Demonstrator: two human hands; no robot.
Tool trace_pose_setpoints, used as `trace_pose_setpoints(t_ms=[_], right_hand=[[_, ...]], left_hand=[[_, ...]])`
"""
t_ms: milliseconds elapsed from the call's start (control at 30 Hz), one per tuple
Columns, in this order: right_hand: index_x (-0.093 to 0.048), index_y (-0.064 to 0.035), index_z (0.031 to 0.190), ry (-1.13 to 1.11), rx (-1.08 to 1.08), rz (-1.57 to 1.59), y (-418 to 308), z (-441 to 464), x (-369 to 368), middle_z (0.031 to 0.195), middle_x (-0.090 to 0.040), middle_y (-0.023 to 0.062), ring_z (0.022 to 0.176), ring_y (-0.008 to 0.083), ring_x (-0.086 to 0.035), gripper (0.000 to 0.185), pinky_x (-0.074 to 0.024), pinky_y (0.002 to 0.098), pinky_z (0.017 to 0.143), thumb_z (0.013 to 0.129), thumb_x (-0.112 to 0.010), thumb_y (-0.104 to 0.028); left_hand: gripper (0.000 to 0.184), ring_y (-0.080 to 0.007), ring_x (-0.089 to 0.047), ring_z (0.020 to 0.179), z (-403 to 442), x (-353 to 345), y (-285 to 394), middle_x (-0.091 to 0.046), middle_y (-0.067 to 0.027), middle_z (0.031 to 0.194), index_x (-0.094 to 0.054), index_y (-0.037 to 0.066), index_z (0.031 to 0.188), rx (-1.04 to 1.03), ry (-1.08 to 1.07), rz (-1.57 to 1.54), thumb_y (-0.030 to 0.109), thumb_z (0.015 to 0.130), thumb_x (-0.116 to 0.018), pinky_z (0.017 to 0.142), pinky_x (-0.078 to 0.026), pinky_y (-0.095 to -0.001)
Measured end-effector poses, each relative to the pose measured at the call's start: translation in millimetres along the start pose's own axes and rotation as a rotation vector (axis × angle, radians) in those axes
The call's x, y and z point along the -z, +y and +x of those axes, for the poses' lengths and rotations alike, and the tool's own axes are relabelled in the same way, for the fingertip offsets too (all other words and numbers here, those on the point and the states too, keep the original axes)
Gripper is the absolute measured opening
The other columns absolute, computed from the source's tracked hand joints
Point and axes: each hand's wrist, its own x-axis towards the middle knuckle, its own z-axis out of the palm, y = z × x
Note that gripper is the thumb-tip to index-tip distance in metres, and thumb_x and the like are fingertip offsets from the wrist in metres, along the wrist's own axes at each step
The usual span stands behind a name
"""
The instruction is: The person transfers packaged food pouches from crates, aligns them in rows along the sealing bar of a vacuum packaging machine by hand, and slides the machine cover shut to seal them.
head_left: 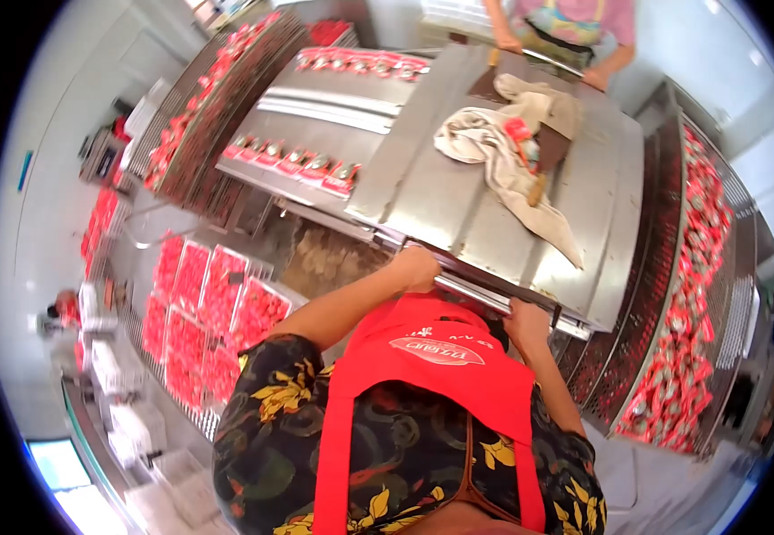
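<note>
Head view: metal bar [473,293] runs from left hand [416,266] to right hand [528,321].

Apron [494,392]: white oval logo [438,350] with lettering, not clear enough to read
Beside the logo: small white characters [418,328], unreadable
Packets [293,163]: any print too blurred to read

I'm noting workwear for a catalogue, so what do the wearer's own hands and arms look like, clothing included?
The left hand and right hand are ungloved, and the forearms are bare. The short sleeves are dark with yellow flowers and leaves. Over the top is a red apron with white lettering and a pale oval logo.
</note>
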Motion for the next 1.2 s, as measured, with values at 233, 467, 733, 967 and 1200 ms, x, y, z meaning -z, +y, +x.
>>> trace_pose_setpoints(t_ms=[233,467,733,967,1200], right_hand=[[-0.064,-0.0096,0.079,0.172,0.018,-0.051,-1.7,11.2,-24.1,0.068,-0.065,0.0154,0.066,0.0363,-0.065,0.017,-0.0508,0.0473,0.059,0.072,-0.069,-0.024],[-0.066,-0.0111,0.076,0.281,-0.138,-0.130,-19.8,9.5,-35.9,0.068,-0.065,0.0151,0.068,0.0370,-0.065,0.014,-0.0510,0.0467,0.062,0.067,-0.071,-0.021],[-0.061,-0.0081,0.118,-0.246,-0.423,-0.214,-84.9,49.7,-24.0,0.116,-0.063,0.0174,0.110,0.0373,-0.059,0.059,-0.0458,0.0448,0.096,0.064,-0.081,-0.022],[-0.057,-0.0065,0.122,0.346,0.327,0.345,-418.2,231.3,-25.9,0.123,-0.055,0.0176,0.115,0.0352,-0.053,0.052,-0.0451,0.0471,0.094,0.081,-0.073,-0.034],[-0.044,-0.0141,0.136,0.075,-0.207,0.070,-524.1,387.2,-117.5,0.139,-0.039,0.0175,0.119,0.0456,-0.045,0.086,-0.0407,0.0620,0.090,0.071,-0.068,-0.065]], left_hand=[[0.023,-0.0342,-0.068,0.073,3.5,-10.4,-14.4,-0.069,-0.0152,0.072,-0.071,0.008,0.074,-0.086,0.110,-0.107,0.031,0.069,-0.068,0.068,-0.053,-0.0455],[0.025,-0.0292,-0.064,0.087,-53.1,-1.2,-50.9,-0.062,-0.0087,0.101,-0.061,0.010,0.101,-0.339,0.590,-0.496,0.022,0.080,-0.069,0.075,-0.051,-0.0398],[0.015,-0.0286,-0.066,0.091,-289.5,-122.0,-274.1,-0.066,-0.0087,0.097,-0.066,0.012,0.102,0.608,0.732,-0.748,0.014,0.088,-0.061,0.074,-0.053,-0.0367],[0.016,-0.0272,-0.067,0.085,-418.8,-183.2,-373.4,-0.066,-0.0109,0.095,-0.065,0.008,0.102,0.785,0.621,-0.829,0.010,0.087,-0.062,0.073,-0.052,-0.0358],[0.023,-0.0260,-0.065,0.086,-430.2,-149.9,-467.9,-0.064,-0.0126,0.100,-0.063,0.003,0.108,0.807,0.893,-0.837,0.005,0.086,-0.064,0.075,-0.053,-0.0339]])
